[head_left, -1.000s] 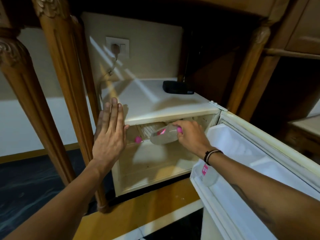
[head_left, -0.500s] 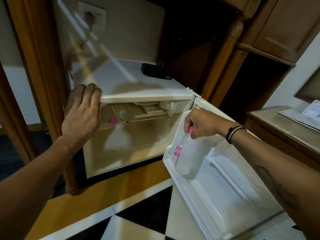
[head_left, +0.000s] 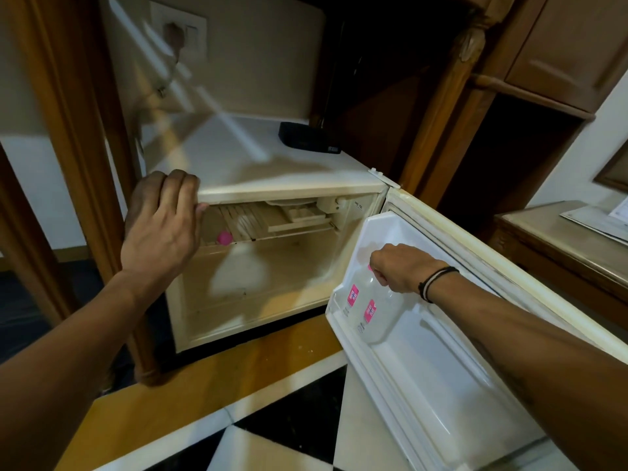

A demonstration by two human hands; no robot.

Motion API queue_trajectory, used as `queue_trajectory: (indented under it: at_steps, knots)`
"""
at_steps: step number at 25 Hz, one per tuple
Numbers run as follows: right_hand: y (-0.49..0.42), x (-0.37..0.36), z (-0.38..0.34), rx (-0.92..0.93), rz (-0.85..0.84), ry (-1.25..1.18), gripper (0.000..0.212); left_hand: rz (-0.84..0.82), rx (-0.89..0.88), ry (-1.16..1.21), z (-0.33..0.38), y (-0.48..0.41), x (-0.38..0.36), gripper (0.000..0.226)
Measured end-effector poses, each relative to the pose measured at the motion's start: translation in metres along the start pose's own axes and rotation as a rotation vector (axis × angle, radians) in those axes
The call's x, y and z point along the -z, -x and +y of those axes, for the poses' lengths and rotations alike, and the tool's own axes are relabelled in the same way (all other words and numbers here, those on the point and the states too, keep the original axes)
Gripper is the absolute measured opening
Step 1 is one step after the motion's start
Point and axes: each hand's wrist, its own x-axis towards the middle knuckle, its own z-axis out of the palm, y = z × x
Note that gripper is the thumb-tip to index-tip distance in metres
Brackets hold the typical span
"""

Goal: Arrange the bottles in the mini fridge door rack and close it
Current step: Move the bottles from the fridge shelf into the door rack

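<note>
The white mini fridge (head_left: 258, 185) stands open under a wooden desk, its door (head_left: 475, 385) swung out to the right. Two clear bottles with pink labels stand side by side in the door rack (head_left: 343, 321). My right hand (head_left: 397, 268) is closed on the top of the nearer bottle (head_left: 377, 311); the other bottle (head_left: 353, 295) stands just left of it. My left hand (head_left: 159, 229) rests on the fridge's upper left front corner, fingers curled over the edge. A pink cap of a third bottle (head_left: 224, 237) shows on the inner shelf.
A black box (head_left: 307, 141) lies on the fridge top. Carved wooden desk legs (head_left: 85, 130) flank the fridge. A wall socket (head_left: 180, 32) with a plug sits behind. A low wooden table (head_left: 571, 246) with papers stands at right. The floor is black-and-white tile.
My right hand carried a bottle from the fridge interior to the door rack and lowered it beside the first bottle. My left hand curled onto the fridge's top corner.
</note>
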Motion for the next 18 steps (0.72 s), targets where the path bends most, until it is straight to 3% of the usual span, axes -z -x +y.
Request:
queue_trajectory:
  at_steps: [5,10,13,16,18]
  knots:
    - [-0.005,-0.011,-0.006,0.029,-0.073,0.090,0.028,0.007,0.023,-0.010,-0.002,0.003,-0.003,0.053]
    - [-0.014,-0.013,-0.003,0.045,-0.054,0.158,0.017,0.045,0.038,0.011,-0.003,0.002,0.001,0.050]
    - [-0.026,-0.001,-0.015,0.068,0.115,0.117,0.011,0.038,0.049,0.023,-0.003,0.000,-0.003,0.051]
    - [-0.050,0.002,-0.053,0.200,0.389,-0.225,0.053,0.014,0.044,-0.012,-0.005,0.001,-0.009,0.057]
    - [-0.068,-0.002,-0.088,0.269,0.456,-0.352,0.078,0.045,0.036,-0.048,-0.007,0.002,-0.014,0.058]
